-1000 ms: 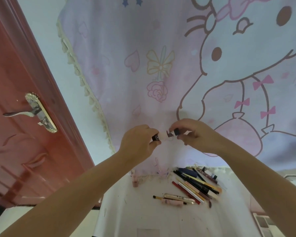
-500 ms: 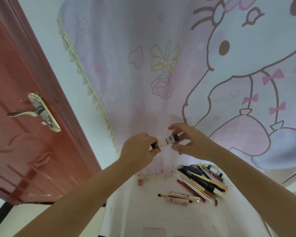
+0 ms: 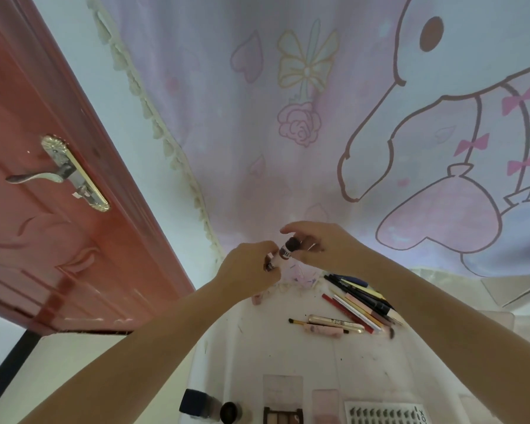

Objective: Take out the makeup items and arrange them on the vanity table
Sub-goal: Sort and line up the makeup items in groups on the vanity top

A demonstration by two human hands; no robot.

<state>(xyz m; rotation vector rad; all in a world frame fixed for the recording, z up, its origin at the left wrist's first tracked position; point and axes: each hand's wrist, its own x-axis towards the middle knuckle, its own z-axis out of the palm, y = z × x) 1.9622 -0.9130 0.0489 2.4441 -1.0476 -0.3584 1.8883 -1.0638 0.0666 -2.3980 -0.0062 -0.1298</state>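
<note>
Pinching opposite ends, a small tube (image 3: pixel 283 254) is held aloft by the left hand (image 3: pixel 251 269) and right hand (image 3: pixel 320 249). It could be dropped onto the pencils (image 3: pixel 360 302) below the right hand if either pinch slackens. Bare vanity table (image 3: pixel 288 353) is left beneath the wrists; its left edge runs close under the left forearm.

red door (image 3: pixel 58 240) at left | metal handle (image 3: pixel 40 177) | cartoon curtain (image 3: pixel 318 117), tasselled trim (image 3: pixel 166 145)
</note>
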